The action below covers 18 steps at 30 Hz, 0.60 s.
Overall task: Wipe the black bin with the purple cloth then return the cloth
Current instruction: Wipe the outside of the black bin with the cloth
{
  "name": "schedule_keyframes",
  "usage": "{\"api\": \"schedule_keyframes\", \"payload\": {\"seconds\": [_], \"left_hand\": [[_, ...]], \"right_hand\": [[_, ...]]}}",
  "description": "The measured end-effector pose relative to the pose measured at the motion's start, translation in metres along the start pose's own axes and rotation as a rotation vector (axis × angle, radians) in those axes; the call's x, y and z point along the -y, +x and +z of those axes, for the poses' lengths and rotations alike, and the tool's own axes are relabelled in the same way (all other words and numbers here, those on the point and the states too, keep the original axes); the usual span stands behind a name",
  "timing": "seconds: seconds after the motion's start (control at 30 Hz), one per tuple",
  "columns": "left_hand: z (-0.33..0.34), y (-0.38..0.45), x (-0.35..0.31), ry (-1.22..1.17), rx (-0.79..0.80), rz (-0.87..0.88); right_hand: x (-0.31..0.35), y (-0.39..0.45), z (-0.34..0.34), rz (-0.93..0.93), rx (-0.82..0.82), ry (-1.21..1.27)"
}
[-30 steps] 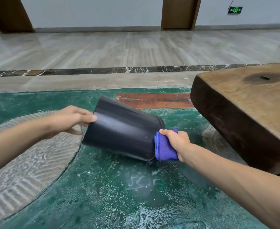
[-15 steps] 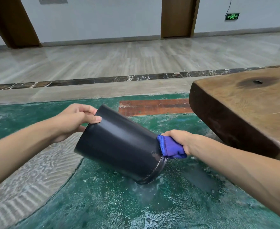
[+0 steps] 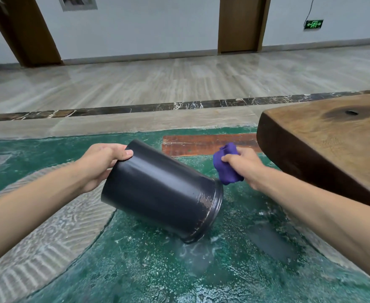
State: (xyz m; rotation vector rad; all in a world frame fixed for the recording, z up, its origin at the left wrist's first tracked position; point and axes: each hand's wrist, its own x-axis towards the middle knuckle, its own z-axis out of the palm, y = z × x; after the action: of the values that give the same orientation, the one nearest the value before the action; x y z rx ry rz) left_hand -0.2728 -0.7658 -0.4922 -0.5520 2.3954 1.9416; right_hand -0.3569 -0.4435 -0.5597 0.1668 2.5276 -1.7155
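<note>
At the frame's centre the bin [image 3: 162, 191] lies tilted, its rimmed end resting on the green floor [image 3: 136, 270], so its side wall faces up for wiping. The left hand [image 3: 102, 165], left of centre, grips the raised end, fingers curled over the edge, to steady it. Just right of centre the right hand [image 3: 244, 164] pinches the bunched cloth [image 3: 227, 166] beside the bin's upper right edge; contact is unclear. The desk [image 3: 332, 145] sits at the right edge, probably where the cloth returns.
</note>
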Motion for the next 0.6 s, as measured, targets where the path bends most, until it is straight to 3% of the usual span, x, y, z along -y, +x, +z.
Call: {"api": "schedule_keyframes", "payload": {"seconds": [0.13,0.3,0.43,0.6], "left_hand": [[0.007,0.002,0.001,-0.107,-0.09,-0.02],[0.008,0.005,-0.002,-0.138,-0.191,-0.032],[0.01,0.008,-0.005,-0.147,-0.198,-0.024],[0.021,0.012,-0.012,-0.121,-0.218,-0.008]], "right_hand": [[-0.012,-0.025,0.027,-0.311,0.217,-0.331],[-0.032,-0.041,0.038,-0.447,0.159,-0.37],[-0.054,-0.06,0.042,-0.647,0.097,-0.395],[-0.075,-0.074,0.041,-0.762,0.012,-0.404]]}}
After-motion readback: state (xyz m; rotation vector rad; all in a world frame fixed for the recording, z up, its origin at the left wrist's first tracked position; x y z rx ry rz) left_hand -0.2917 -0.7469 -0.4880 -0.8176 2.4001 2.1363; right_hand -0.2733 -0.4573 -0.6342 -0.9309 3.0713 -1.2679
